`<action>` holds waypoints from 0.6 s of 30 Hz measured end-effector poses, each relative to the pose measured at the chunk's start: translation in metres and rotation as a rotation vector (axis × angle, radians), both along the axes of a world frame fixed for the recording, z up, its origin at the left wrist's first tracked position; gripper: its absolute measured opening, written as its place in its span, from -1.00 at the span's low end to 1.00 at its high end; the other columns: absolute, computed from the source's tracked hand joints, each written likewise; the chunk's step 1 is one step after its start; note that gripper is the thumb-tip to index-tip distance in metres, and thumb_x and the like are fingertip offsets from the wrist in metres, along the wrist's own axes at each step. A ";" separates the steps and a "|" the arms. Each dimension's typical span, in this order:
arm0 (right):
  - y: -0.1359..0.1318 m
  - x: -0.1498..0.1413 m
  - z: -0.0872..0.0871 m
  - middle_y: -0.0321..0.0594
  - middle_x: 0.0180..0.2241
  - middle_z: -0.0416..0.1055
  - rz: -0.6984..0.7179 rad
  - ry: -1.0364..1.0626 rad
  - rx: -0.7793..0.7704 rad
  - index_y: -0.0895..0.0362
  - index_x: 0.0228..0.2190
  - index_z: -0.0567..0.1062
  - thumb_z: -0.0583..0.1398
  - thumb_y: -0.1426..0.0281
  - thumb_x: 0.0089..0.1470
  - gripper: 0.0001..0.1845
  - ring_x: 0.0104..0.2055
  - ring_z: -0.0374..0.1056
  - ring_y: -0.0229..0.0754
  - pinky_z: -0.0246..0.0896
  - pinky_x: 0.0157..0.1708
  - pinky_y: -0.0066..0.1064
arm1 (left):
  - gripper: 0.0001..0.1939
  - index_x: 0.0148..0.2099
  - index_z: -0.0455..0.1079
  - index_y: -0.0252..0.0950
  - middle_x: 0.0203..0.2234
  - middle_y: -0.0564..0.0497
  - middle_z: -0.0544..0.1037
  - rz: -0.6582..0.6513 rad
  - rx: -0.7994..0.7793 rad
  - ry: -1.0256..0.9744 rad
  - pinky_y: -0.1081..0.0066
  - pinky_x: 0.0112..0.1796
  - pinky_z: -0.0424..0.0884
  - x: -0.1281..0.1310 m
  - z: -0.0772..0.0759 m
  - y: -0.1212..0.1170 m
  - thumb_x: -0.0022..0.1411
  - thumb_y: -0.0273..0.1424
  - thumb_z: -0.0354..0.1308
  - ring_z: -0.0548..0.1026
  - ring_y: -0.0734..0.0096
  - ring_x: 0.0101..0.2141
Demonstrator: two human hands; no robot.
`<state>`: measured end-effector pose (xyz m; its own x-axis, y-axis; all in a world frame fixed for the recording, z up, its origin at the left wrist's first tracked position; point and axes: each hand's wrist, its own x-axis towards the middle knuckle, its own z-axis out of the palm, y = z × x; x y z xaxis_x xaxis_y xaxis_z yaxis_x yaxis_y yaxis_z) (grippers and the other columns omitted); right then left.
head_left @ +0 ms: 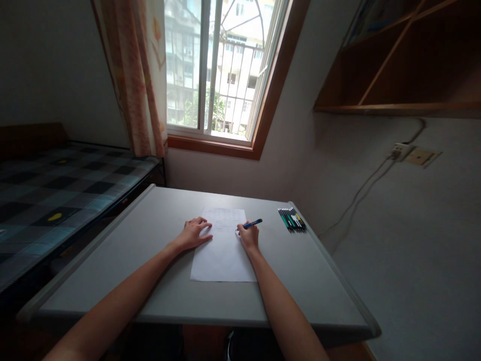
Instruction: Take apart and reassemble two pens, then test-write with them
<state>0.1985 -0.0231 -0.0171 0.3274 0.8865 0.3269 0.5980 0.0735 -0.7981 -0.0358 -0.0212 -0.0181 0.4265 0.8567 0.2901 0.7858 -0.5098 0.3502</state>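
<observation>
A white sheet of paper (224,258) lies on the grey table (150,250), with faint lines of writing on its upper part. My left hand (194,233) rests at the sheet's left edge, its fingers apart and lying on the paper. In my right hand (248,236) is a blue and black pen (252,223), gripped near its tip. The pen slants up to the right, and its tip is at the right side of the sheet, by the written lines. Whether the tip touches the paper is too small to tell.
A row of several pens (291,219) lies near the table's right edge. Behind the table are a window (216,75) and a curtain (139,90). A bed (75,185) with a checked mattress stands at left. A wooden shelf (394,106) and a socket with cables (401,150) are on the right wall.
</observation>
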 end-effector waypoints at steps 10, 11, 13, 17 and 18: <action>0.001 0.000 -0.002 -0.33 -0.75 0.31 -0.003 -0.090 0.003 0.08 -0.69 0.24 0.05 0.34 -0.21 -0.87 -0.62 0.28 -0.23 0.09 -0.55 -0.50 | -0.56 -0.04 0.32 -0.08 -0.10 -0.03 0.33 -0.005 -0.002 -0.003 0.16 -0.05 0.05 0.000 0.001 -0.001 0.06 -0.06 0.02 0.27 0.18 -0.08; 0.002 0.000 -0.003 -0.34 -0.75 0.30 -0.005 -0.091 0.008 0.08 -0.69 0.23 0.05 0.34 -0.21 -0.86 -0.62 0.28 -0.23 0.08 -0.56 -0.50 | -0.56 -0.04 0.32 -0.08 -0.10 -0.03 0.33 -0.006 0.000 -0.004 0.16 -0.05 0.05 0.000 0.001 -0.001 0.06 -0.06 0.02 0.27 0.18 -0.08; 0.002 0.000 -0.004 -0.34 -0.75 0.29 -0.009 -0.084 0.015 0.08 -0.69 0.22 0.04 0.34 -0.21 -0.86 -0.62 0.27 -0.23 0.08 -0.56 -0.50 | -0.57 -0.04 0.32 -0.08 -0.10 -0.03 0.33 -0.004 0.004 -0.003 0.16 -0.05 0.05 0.000 0.001 -0.001 0.06 -0.06 0.02 0.28 0.18 -0.08; 0.002 0.002 -0.005 -0.35 -0.74 0.29 0.003 -0.065 0.031 0.08 -0.68 0.20 0.04 0.33 -0.19 -0.85 -0.62 0.27 -0.24 0.07 -0.56 -0.51 | -0.56 -0.04 0.32 -0.09 -0.10 -0.04 0.33 0.005 -0.005 0.002 0.16 -0.05 0.05 0.001 0.002 -0.001 0.05 -0.06 0.03 0.27 0.18 -0.08; 0.001 0.002 -0.004 -0.35 -0.74 0.29 0.007 -0.067 0.034 0.08 -0.68 0.20 0.04 0.33 -0.18 -0.85 -0.62 0.27 -0.24 0.08 -0.55 -0.51 | -0.56 -0.04 0.32 -0.08 -0.10 -0.04 0.33 0.004 -0.008 0.002 0.16 -0.05 0.05 0.001 0.002 -0.001 0.06 -0.06 0.03 0.27 0.18 -0.08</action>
<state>0.2004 -0.0217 -0.0215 0.2974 0.8770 0.3775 0.6490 0.1043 -0.7536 -0.0348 -0.0226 -0.0163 0.4237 0.8607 0.2823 0.7886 -0.5038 0.3525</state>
